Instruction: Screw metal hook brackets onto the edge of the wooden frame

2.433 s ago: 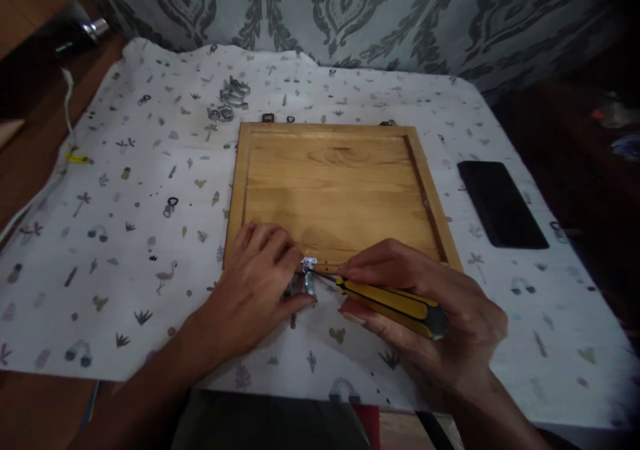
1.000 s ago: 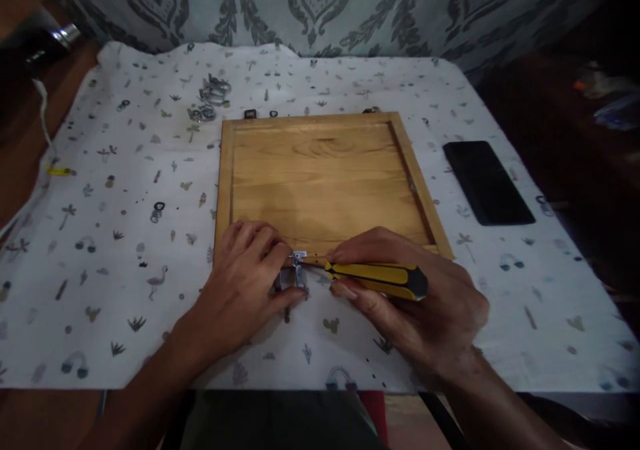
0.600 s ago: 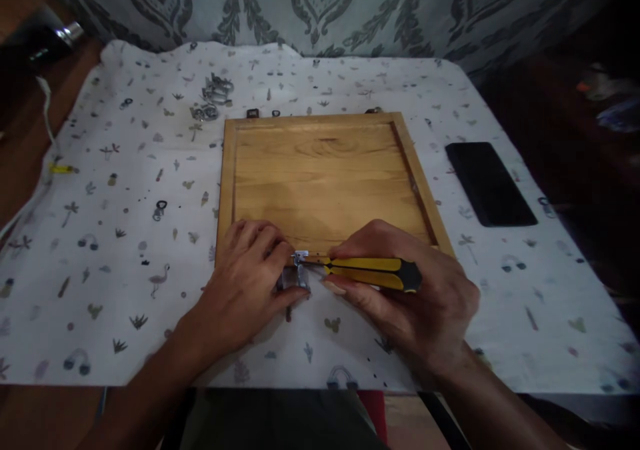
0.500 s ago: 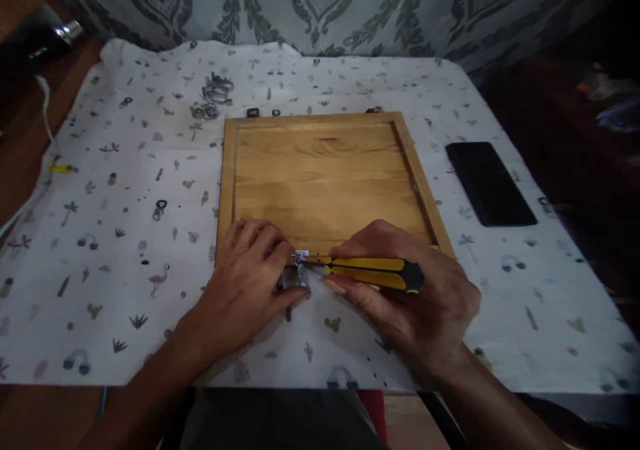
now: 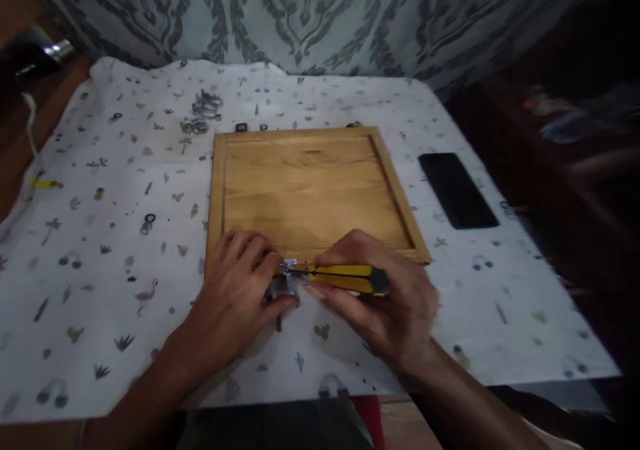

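A framed wooden panel (image 5: 300, 190) lies flat on the table, its near edge by my hands. At that edge sits a small metal hinge (image 5: 290, 278), partly hidden by fingers. My left hand (image 5: 237, 280) grips the hinge, thumb below and fingers resting on the panel's frame. A screwdriver (image 5: 350, 279) with a yellow and black handle is held in my right hand (image 5: 387, 297), between thumb and fingers. The screwdriver's tip points left and meets the hinge; the exact contact spot is too small to make out.
A black phone (image 5: 459, 190) lies right of the panel. Several metal hinges (image 5: 206, 105) are piled beyond its far left corner. A white cable (image 5: 31, 130) and a yellow item (image 5: 44, 185) are at the left edge. A patterned cloth (image 5: 300, 23) hangs behind the table.
The camera view has shifted, so the table and hands appear slightly further left and lower. The hands keep the same hold on the hinge and the screwdriver.
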Available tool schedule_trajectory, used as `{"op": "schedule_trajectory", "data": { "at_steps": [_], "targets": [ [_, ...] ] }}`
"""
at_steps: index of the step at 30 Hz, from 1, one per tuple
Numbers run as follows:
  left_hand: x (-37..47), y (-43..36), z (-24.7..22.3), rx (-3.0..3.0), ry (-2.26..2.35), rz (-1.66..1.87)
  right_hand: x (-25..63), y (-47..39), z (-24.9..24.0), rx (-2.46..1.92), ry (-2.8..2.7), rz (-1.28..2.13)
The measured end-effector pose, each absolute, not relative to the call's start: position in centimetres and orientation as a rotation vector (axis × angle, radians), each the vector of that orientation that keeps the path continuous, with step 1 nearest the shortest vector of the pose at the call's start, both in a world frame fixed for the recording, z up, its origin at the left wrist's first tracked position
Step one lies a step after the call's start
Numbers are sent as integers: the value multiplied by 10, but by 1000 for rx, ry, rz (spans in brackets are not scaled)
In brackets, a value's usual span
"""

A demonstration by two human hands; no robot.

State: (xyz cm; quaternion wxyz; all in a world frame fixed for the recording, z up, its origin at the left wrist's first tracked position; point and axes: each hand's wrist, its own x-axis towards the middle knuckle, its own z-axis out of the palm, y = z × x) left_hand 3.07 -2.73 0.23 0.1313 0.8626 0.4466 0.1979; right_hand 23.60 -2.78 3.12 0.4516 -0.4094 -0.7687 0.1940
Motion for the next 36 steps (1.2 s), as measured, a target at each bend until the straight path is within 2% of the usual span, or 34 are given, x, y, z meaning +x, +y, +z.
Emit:
{"op": "schedule_trajectory", "data": {
  "at_steps": [11,21,36],
  "targets": [
    [24,-22,-18,2546,1221,761,232,-27,28,-982,-1850,374],
    [28,-24,1,2534,1322,510,236,-29,17,-984,-1751,454],
    [24,-24,4,2547,1315,502,234,-25,25,-1013,-1505,464]
  ]
}}
